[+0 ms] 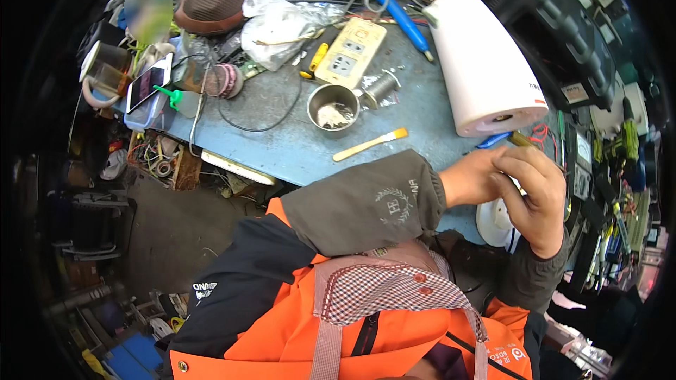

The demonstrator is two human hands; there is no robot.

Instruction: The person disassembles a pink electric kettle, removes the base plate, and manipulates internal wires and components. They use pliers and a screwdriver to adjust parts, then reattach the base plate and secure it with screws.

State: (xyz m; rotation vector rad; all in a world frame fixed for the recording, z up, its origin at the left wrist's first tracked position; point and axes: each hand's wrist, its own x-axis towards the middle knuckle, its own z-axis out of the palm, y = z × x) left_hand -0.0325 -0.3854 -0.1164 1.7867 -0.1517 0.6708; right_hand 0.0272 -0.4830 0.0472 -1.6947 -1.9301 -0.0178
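Note:
My left hand (470, 177) reaches across to the right, its fingertips mostly covered by my right hand (533, 193). The two meet near the table's right front, fingers bent and closed together. What they grip between them is hidden. Just below them shows a white round base (494, 223), partly behind my right hand; I cannot tell whether either hand touches it. Beyond my hands, a white electric kettle (484, 63) lies with its flat underside facing me. A blue-handled tool (493, 140) pokes out between the kettle and my fingers.
On the blue-grey table (274, 148) are a steel cup (315, 114), a brush (370, 145), a solder spool (381, 89), a power strip (350, 51) and a blue soldering iron (405, 24). A phone (149, 83) rests at the left, a black toolbox (556, 35) at the far right.

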